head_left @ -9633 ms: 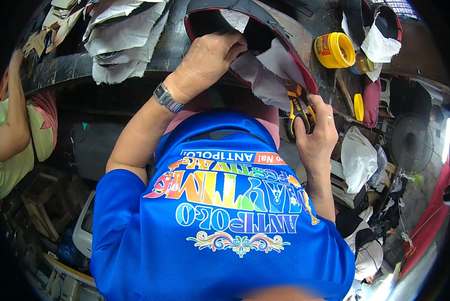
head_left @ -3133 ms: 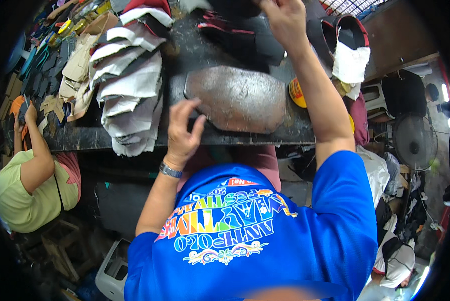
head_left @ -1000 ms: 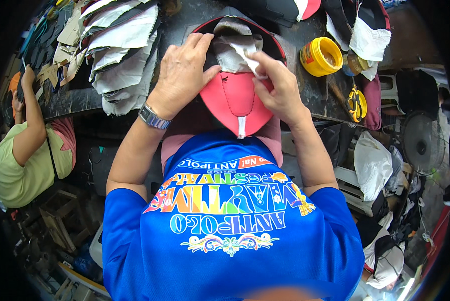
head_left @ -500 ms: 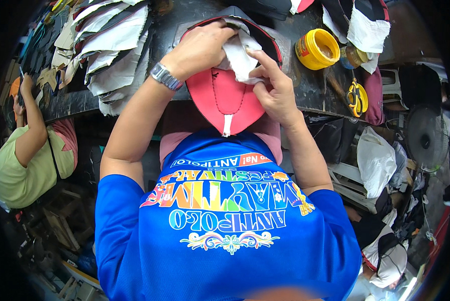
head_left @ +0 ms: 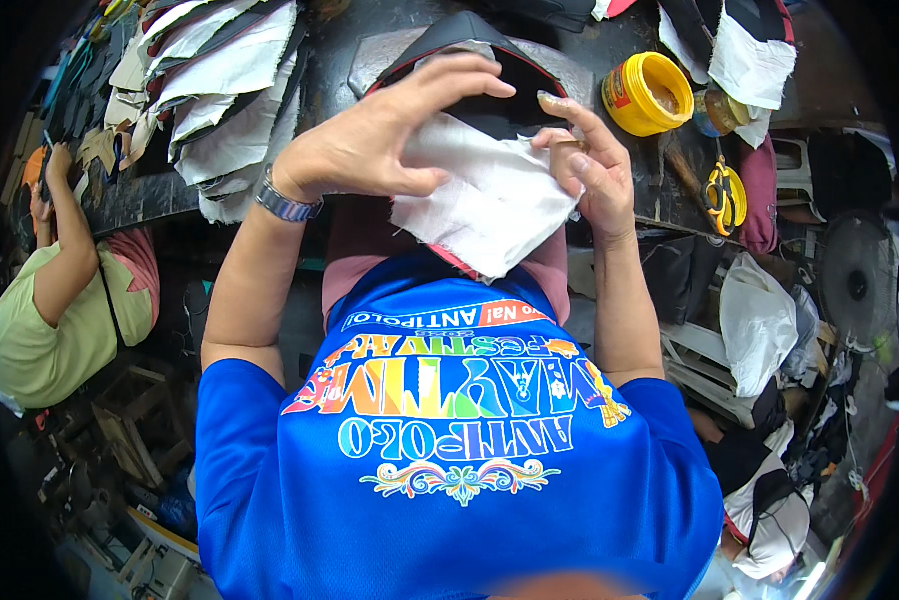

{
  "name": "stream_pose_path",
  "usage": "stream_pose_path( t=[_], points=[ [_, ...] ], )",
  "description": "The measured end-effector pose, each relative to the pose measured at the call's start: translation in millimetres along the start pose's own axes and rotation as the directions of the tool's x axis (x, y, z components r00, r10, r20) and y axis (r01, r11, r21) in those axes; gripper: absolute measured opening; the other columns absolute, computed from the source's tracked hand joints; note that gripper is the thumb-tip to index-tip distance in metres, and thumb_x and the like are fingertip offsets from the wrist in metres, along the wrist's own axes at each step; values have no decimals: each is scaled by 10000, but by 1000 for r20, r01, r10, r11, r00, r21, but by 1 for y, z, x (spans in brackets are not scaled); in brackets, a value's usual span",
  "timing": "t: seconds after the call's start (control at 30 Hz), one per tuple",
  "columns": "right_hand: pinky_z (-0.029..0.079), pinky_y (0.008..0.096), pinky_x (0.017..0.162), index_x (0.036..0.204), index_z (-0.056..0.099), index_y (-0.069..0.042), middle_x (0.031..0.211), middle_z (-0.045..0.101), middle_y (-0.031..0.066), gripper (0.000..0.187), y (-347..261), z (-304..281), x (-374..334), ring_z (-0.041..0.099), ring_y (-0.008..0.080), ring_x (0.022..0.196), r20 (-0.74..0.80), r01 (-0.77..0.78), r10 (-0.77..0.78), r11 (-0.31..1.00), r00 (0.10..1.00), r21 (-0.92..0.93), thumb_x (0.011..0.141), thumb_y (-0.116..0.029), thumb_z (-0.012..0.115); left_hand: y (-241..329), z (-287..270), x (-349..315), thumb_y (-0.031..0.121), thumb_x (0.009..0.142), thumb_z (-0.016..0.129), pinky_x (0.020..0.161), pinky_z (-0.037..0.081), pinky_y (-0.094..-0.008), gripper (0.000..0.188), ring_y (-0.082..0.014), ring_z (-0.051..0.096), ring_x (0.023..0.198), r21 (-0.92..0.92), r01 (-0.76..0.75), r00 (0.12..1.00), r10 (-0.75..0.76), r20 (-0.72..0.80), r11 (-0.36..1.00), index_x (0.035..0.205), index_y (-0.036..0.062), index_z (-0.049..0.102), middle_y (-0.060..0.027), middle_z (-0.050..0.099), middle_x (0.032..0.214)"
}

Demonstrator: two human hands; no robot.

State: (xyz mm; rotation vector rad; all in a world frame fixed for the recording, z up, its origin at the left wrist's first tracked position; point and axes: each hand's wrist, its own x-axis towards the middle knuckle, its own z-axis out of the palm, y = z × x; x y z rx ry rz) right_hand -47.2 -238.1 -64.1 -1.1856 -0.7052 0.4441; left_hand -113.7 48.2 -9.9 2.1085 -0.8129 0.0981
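A white fabric piece [head_left: 494, 205] with frayed edges lies spread over the near part of a black and red shoe upper [head_left: 459, 32] at the table's front edge. Only a sliver of the red tip shows below the fabric. Over the fabric's left side, my left hand [head_left: 369, 145] is open, thumb and fingers wide apart, with the thumb touching or just above the fabric. At the right edge is my right hand [head_left: 601, 180], its index finger stretched out and the others bent; it holds nothing that I can see. Dark residue marks its fingertips.
Stacked black and white cut pieces [head_left: 234, 75] stand at left. To the right are a yellow open tub [head_left: 647, 93], a glass jar [head_left: 719, 112], yellow-handled scissors [head_left: 725, 198] and more pieces [head_left: 752, 65]. A co-worker [head_left: 59, 310] works at far left; a fan [head_left: 857, 280] stands right.
The white fabric, bunched inside the upper before, is now spread toward me across the red part. My left hand has moved left and opened; my right hand has shifted right, its fingers loosened.
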Motion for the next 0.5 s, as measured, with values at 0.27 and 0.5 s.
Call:
stream_pose_path(
  t=[0.27,0.5],
  points=[
    [501,314,935,1484,519,35,668,473,-55,721,0,9,-6,491,55,660,-89,-27,0,953,996,-302,809,29,774,1,17,-5,12,761,724,893,524,-406,193,-298,664,961,277,-29,998,13,60,960,952,39,733,-83,695,951],
    [493,315,932,1547,488,-104,672,468,-51,812,20,12,-7,461,73,629,34,149,-157,817,987,-556,820,-107,850,23,15,-1,98,825,746,825,545,-391,179,-320,687,995,156,143,931,-187,313,977,999,57,767,-106,703,915]
  ],
)
